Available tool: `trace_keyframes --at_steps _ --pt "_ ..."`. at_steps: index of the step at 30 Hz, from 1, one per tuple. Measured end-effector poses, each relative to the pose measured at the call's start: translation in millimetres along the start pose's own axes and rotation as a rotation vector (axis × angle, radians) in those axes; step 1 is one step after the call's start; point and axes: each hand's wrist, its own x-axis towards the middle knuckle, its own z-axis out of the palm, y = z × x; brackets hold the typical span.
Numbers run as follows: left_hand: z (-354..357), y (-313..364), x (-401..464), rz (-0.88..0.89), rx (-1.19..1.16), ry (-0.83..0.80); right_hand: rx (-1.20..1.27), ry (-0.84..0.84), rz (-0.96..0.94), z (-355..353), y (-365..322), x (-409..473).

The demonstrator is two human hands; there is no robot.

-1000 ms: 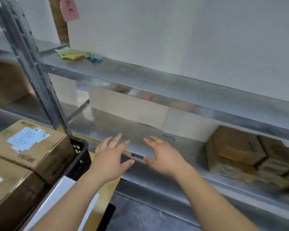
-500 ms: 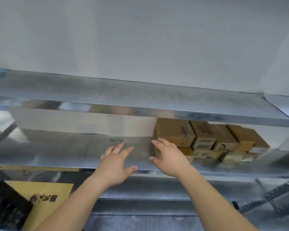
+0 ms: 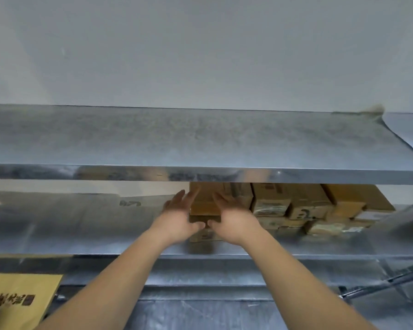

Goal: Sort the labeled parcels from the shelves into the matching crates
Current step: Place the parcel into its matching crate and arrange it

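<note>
Several brown cardboard parcels (image 3: 303, 206) are stacked on the middle metal shelf (image 3: 81, 227), right of centre. Both my hands reach in at the leftmost stack. My left hand (image 3: 180, 219) lies with straight fingers against the left side of the top parcel (image 3: 204, 203) of that stack. My right hand (image 3: 234, 217) has its fingers extended over the parcel's right part, thumb near the front edge. The thumbs almost meet in front of the stack. Neither hand is clearly curled around the box.
An upper metal shelf (image 3: 200, 144) overhangs the parcels just above my hands. A yellow carton (image 3: 19, 298) with dark print sits at lower left. Slanted metal braces (image 3: 379, 282) run at lower right. A white wall is behind.
My view swung right from the crates with parcels to the shelf stack. Both hands moved forward and right, from the bare shelf edge onto the leftmost parcel.
</note>
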Motion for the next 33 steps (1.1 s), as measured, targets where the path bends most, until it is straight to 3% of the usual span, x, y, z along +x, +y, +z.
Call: trace_keyframes --at_steps 5,10,13,16,23,28,33 --pt "9.6 4.8 7.6 0.032 -0.080 0.035 0.049 0.113 -0.068 20.5 8.6 11.0" --pt "25.9 1.6 -1.1 0.009 -0.169 0.206 0.308 0.439 -0.061 39.9 -0.4 8.9" --pt "29.8 4.7 -12.8 -0.043 -0.219 0.334 0.408 0.533 -0.027 39.1 -6.3 1.6" --pt "31.6 -7.9 -26.7 -0.091 -0.272 0.410 0.449 0.399 -0.009 34.7 -5.1 -0.8" --pt "15.1 -28.3 -73.6 -0.191 -0.462 0.255 0.536 0.004 -0.115 38.7 -17.8 -5.7" --pt "10.5 -38.3 -106.7 -0.217 -0.540 0.137 0.464 -0.078 -0.147 55.0 -41.1 -5.5" --pt "25.0 -68.7 -148.3 -0.251 -0.542 0.331 0.560 -0.094 -0.284 71.7 -64.6 -21.2"
